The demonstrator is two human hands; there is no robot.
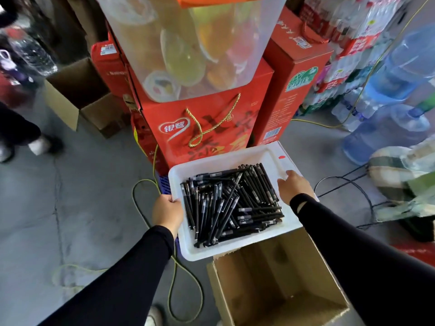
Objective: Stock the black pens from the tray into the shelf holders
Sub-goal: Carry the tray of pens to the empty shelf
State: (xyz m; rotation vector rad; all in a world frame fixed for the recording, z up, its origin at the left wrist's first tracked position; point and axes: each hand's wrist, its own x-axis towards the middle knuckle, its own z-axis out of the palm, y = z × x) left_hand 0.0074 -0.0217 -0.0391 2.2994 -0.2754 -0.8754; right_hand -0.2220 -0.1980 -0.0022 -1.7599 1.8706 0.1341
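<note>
Head view | left hand (167, 211) fingers grip white tray (270, 161) rim | right hand (295, 185) fingers grip opposite rim | black pens (233, 203) inside

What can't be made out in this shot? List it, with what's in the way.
Head view:
- Shelf holders: out of frame.
- Lower black pens in the tray: buried by the top ones, so no count.
- Pen print: too small, blurred.
- Right hand: its back hides the fingers; gripping or resting, unclear.
- Left hand: fingers under the tray rim.
</note>
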